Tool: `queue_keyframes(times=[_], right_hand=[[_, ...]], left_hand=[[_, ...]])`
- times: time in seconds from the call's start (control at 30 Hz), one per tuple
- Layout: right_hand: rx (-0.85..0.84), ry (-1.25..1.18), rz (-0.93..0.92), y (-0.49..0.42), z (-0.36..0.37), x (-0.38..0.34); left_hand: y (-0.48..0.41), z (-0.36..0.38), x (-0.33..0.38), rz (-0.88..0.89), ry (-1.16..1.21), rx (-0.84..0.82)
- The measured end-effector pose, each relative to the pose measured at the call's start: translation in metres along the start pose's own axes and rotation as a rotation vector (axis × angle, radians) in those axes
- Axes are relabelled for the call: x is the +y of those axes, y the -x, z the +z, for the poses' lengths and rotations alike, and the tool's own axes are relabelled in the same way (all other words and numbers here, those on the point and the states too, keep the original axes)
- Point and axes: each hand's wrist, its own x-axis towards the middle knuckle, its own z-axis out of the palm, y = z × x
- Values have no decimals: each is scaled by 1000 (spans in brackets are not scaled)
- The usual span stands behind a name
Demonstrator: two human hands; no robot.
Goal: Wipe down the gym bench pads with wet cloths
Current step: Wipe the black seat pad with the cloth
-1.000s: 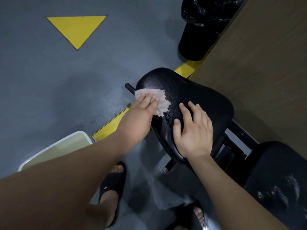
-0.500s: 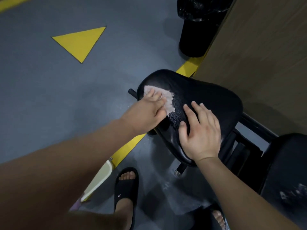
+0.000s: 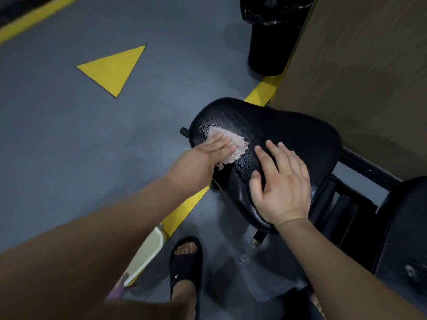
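the pale pink wet cloth [image 3: 240,144] lies crumpled on the left front part of the black seat pad [image 3: 293,132], near the pad's narrow end; the pad surface around it is shiny with small drops; the left hand [image 3: 203,160] presses on the cloth with straight fingers laid close together, not curled around it, and part of the cloth comes out under the palm side; the right hand [image 3: 284,188] rests flat on the same pad just beside the cloth, fingers spread and relaxed, holding nothing; a small gap of wet pad is between the two hands; black frame bars [image 3: 369,167] go from under the pad toward a second black pad [image 3: 406,239] at the right edge, which has a pale smear on it; under the pad a yellow floor line [image 3: 182,211] runs diagonally on the grey floor [image 3: 69,135]; a white tub [image 3: 147,252] stands beside this line, partly hidden by the left forearm; one foot in a black sandal [image 3: 186,264] stands near the tub; farther away are a yellow triangle [image 3: 113,68] on the floor, a black bin [image 3: 270,49] with a black bag, and a brown wooden panel [image 3: 369,72] at the right.
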Motion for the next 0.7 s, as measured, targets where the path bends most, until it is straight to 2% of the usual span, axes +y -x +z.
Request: queue_keyframes(times=[0.1, 0.17, 0.23, 0.33, 0.47, 0.57, 0.7], right_hand=[[15, -3, -2, 0, 1, 1], [19, -6, -5, 0, 3, 1], [19, -7, -2, 1, 2, 1], [9, -3, 0, 1, 1, 1], [-5, -3, -4, 1, 0, 2], [-11, -1, -7, 0, 1, 3], [-13, 6, -14, 2, 2, 2]], left_hand=[[-33, -12, -13, -105, -64, -80], [-64, -22, -12, -262, -29, -77], [-85, -27, -5, -344, -13, -62], [-72, -17, 15, -351, 1, -42], [1, 14, 40, -153, 125, 50], [37, 29, 57, -207, 193, 60], [10, 28, 32, -370, 192, 116]])
